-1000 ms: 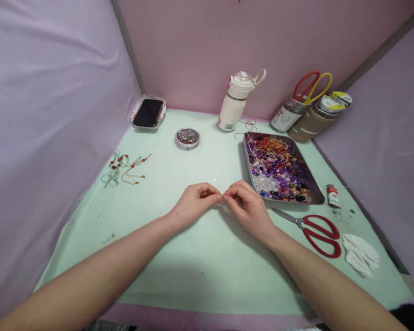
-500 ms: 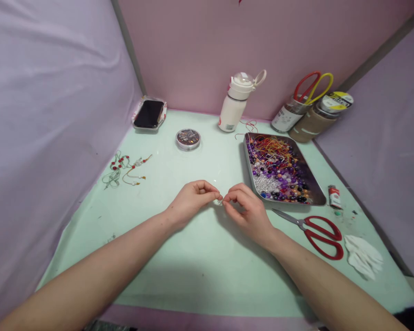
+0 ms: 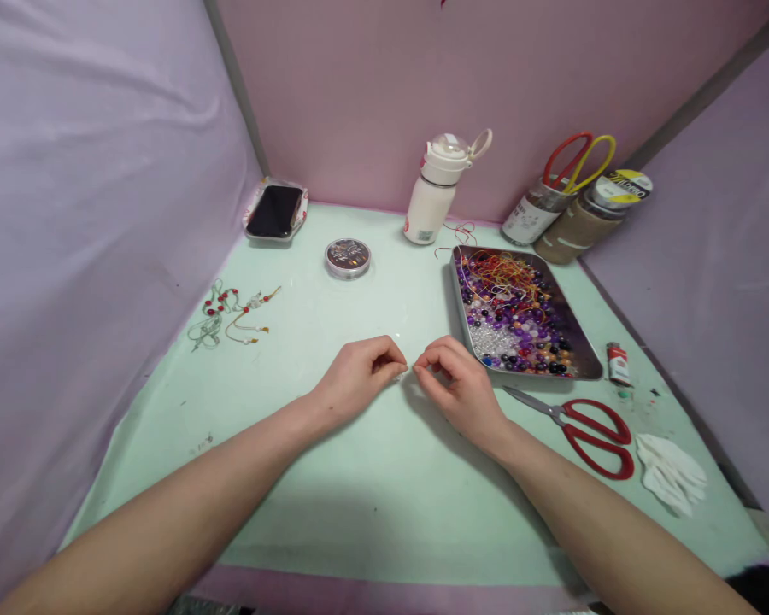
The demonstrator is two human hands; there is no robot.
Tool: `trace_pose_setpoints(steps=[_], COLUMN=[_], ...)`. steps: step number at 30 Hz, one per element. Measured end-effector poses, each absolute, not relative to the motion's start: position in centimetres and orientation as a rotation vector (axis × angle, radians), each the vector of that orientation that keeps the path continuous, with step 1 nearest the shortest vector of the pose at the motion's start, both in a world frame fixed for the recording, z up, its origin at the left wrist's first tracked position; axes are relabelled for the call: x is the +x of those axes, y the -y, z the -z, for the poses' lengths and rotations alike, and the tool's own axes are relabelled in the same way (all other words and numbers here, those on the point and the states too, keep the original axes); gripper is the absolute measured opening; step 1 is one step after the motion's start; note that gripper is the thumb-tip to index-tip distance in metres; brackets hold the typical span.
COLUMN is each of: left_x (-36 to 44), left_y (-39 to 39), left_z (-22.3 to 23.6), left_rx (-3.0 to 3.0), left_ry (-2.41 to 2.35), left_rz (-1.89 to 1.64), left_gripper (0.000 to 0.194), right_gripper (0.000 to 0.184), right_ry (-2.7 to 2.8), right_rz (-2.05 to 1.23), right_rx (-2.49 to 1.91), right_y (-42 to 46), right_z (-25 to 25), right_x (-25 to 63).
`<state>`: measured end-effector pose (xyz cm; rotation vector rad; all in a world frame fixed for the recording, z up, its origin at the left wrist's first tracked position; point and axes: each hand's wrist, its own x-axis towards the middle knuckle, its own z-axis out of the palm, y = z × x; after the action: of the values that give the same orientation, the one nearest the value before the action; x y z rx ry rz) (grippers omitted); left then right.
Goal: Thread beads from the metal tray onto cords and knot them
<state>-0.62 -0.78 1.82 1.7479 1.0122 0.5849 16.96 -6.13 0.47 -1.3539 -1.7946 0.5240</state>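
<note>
Over the middle of the pale green table (image 3: 333,521), my left hand (image 3: 362,373) is pinched closed. A tiny clear or whitish piece (image 3: 400,377) shows at its fingertips, too small to name. My right hand (image 3: 456,386) faces it a short gap away, thumb and forefinger pressed together; what they hold, if anything, is too fine to make out. Just beyond my right hand lies a metal tray (image 3: 577,342) of purple, black, clear and orange beads with tangled red and yellow thread. Red-handled scissors (image 3: 593,434) rest to the right of that hand.
A beaded green cord (image 3: 221,312) lies at left. Farther back are a phone (image 3: 274,212), a round spool (image 3: 348,257), a white bottle (image 3: 431,201) and jars, one (image 3: 531,218) holding red and yellow handles. A lighter (image 3: 619,365) and crumpled white cloth (image 3: 671,472) lie at right.
My fingertips, almost touching before, have drawn slightly apart. The small piece stays by my left fingertips. The whole view has shifted a little.
</note>
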Motion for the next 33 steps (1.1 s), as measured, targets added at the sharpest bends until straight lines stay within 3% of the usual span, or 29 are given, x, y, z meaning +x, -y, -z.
trace_pose_setpoints(steps=[15,33], left_x=[-0.07,-0.32], left_y=[0.92,0.66], left_z=[-2.13,-2.49], left_rx=[1.014,0.945], left_ry=[-0.958,-0.993], left_rz=[-0.556,-0.542], left_gripper=[0.014,0.022], right_gripper=[0.010,0.010], right_ry=[1.798,1.896], right_rz=[-0.472,-0.346], right_rx=[-1.296,-1.247], right_y=[6.69,6.59], right_z=[-0.58,-0.48], right_x=[16.42,16.61])
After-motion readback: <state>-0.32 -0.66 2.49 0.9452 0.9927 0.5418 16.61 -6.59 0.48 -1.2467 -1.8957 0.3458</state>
